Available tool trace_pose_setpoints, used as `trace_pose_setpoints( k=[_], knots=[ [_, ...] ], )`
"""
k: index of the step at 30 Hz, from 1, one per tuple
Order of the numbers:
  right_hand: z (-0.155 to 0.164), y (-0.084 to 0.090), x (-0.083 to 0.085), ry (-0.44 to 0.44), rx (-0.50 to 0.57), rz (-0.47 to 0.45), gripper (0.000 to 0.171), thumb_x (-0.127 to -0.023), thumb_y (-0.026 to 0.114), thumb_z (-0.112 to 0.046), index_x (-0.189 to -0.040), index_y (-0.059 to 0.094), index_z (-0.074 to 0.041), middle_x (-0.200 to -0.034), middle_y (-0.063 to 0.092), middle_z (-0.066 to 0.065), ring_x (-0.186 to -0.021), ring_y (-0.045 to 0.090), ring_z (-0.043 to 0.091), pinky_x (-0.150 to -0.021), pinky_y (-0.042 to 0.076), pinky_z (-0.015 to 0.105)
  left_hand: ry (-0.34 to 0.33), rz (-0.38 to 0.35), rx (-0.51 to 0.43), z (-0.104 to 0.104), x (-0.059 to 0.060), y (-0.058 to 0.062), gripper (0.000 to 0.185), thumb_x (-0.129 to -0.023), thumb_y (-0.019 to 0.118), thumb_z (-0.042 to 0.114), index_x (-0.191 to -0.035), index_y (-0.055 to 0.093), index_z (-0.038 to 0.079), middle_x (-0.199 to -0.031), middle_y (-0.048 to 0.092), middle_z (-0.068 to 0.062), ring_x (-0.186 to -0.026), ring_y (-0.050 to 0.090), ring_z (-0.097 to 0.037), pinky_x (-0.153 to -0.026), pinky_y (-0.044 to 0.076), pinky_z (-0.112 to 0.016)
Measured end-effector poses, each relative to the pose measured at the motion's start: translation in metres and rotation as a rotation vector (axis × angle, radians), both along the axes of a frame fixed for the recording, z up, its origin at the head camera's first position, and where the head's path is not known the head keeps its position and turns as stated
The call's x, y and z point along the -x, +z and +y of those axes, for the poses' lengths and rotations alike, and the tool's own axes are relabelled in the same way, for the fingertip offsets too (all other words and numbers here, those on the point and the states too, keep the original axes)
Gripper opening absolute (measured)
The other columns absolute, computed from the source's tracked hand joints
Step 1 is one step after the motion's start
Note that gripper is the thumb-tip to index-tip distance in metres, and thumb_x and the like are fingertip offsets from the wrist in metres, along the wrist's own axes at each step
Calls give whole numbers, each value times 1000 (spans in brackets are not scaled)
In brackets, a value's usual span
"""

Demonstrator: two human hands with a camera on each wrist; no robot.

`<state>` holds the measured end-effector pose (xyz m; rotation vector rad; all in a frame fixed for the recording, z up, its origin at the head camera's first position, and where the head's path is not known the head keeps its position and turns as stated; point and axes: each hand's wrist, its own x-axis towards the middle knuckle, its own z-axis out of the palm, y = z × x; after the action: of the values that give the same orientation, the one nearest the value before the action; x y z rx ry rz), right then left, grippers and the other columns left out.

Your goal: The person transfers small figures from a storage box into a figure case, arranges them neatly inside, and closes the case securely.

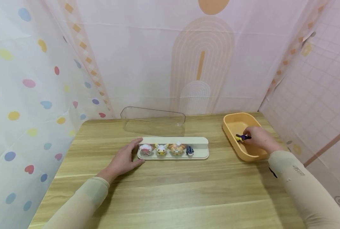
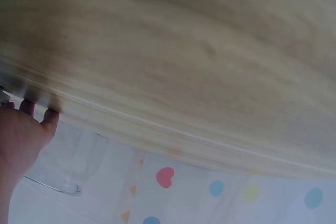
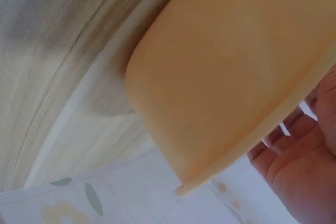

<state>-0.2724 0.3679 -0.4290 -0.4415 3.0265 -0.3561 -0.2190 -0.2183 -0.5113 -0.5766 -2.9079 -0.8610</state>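
Bare wooden tabletop [image 1: 170, 194] lies open in front of the cream tray [image 1: 199, 155] of figurines [image 1: 162, 149]. Behind the tray, a clear plastic lid [image 1: 154, 121] blocks the way. Curtain walls [image 1: 29, 95] close three sides; an orange bin [image 1: 238, 127] occupies the right.

Setting: small staged tabletop booth, not a lived-in room. Evidence: wood-grain table [image 1: 170, 190] enclosed on three sides by hung printed sheets, namely a polka-dot and heart curtain [image 1: 21, 105] at left, a pink arch-pattern backdrop [image 1: 201, 63] behind, and a pink grid-print sheet [image 1: 315, 95] at right.
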Motion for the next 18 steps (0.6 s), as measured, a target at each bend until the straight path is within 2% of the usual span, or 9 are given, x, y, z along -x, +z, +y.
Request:
trace_pose_setpoints(
  k=[3,6,8,11,15,18],
  knots=[
    [-2,-6,1,44,20,21,31,-86,87,-13,-106,72,4,-91,73,19,-86,69,34,-83,57,56,6,0,2,0,-1,-1,94,-90,89,32,-165,34,21,-150,64,-19,-138,59,-46,-115,45,-68],
    [-5,-15,1,58,18,39,40,-84,89,-15,-111,69,7,-97,71,22,-90,69,36,-87,57,57,13,-2,2,-1,-1,-2,94,-90,89,32,-165,34,21,-151,64,-18,-138,59,-46,-116,45,-67],
    [-7,-20,-1,34,11,37,44,-86,88,-17,-116,67,8,-104,71,26,-96,69,39,-91,57,58,12,-2,1,-1,-1,-3,94,-90,89,32,-166,34,22,-150,64,-18,-138,59,-46,-116,45,-68],
    [-10,-26,-1,-12,-4,50,40,-90,83,-15,-119,65,7,-111,71,29,-102,70,43,-94,57,61,12,-3,-3,-1,-1,-3,94,-90,89,32,-166,34,22,-150,64,-18,-138,59,-46,-116,45,-68],
    [-12,-26,-1,-49,13,54,35,-93,78,-11,-119,63,6,-111,73,28,-102,72,44,-92,58,61,6,7,-1,-1,0,-3,94,-89,89,31,-165,34,22,-149,65,-18,-137,60,-46,-115,45,-68],
    [-10,-22,-1,-66,69,44,36,-90,77,-9,-118,60,7,-108,72,29,-98,71,43,-90,58,61,0,16,0,0,1,-3,94,-89,89,30,-165,34,21,-149,65,-18,-136,60,-46,-115,46,-68]
  ],
)
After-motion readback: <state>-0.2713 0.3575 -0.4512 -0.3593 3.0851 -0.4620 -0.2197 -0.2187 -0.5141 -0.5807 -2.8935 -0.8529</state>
